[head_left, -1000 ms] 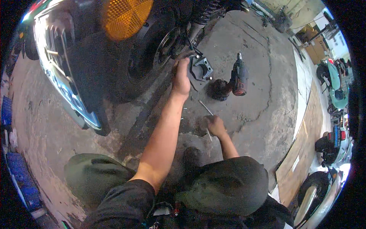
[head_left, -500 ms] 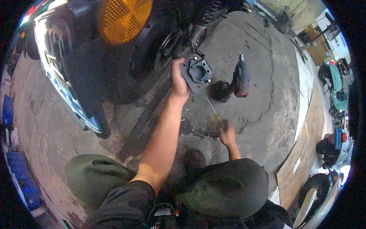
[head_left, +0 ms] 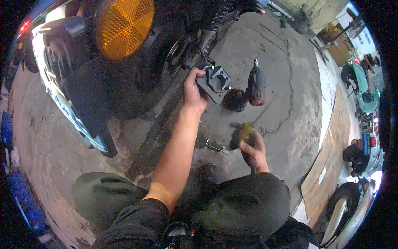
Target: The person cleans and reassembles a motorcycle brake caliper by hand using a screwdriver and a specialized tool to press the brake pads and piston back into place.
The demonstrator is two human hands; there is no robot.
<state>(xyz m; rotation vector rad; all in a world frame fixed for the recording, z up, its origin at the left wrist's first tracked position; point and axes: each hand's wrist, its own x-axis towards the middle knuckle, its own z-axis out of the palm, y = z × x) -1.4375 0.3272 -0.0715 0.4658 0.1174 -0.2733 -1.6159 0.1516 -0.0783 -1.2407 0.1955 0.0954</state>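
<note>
My left hand is closed round the edge of a dark grey brake caliper, its round bore facing up. It is held above the floor beside the motorcycle's wheel. Lower and to the right, my right hand grips a screwdriver by its yellow handle. Motion blurs the tool, and its shaft shows only faintly, slanting up to the right. An L-shaped hex key lies on the concrete just left of that hand. Beyond it rests a cordless impact wrench on its side.
On the left stands the motorcycle, with an orange reflector and chrome trim close to my left arm. Cardboard sheets lie along the right side of the cracked concrete floor. Further right are parked scooters and a cardboard box.
My right hand has drawn slightly nearer and turned the screwdriver, so its shaft slants up right instead of up left. The caliper in my left hand has tilted slightly.
</note>
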